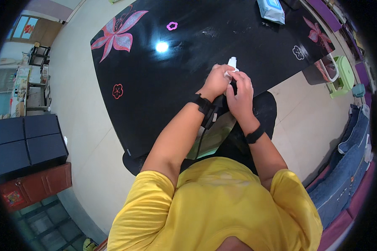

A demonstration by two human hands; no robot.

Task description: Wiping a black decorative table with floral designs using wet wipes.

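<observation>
**Small white object point(233, 62) showing at the fingertips over a black desk point(155, 113)**

At the far left, a black block of four panels point(27, 144) is standing above a reddish-brown cabinet point(48, 182). Pale floor point(86, 163) is stretching from there to the desk, whose glossy top is carrying a large pink-and-silver flower point(119, 35), with a red flower outline point(117, 91) sitting nearer the person and a bright light reflection point(161, 47) shining further right.

The left forearm is reaching up from a yellow sleeve point(146, 205), and a black wristband point(203, 104) is circling its wrist. The left hand point(217, 81) is curling inward, its grip closing on the lower part of the white object, whose narrower end is pointing away from the person. Just beside it, the right hand point(241, 94) is bending its fingers toward the same spot; whether its grip is holding the object or only touching it, I cannot tell. A second dark band point(254, 134) is wrapping the right wrist.

Further right, a white-and-blue packet point(272, 11) is lying near the desk's far side. Beyond the desk, a green plastic stool point(344, 75) is standing, and blue denim-like cloth point(341, 167) is draping nearer the person.
</observation>
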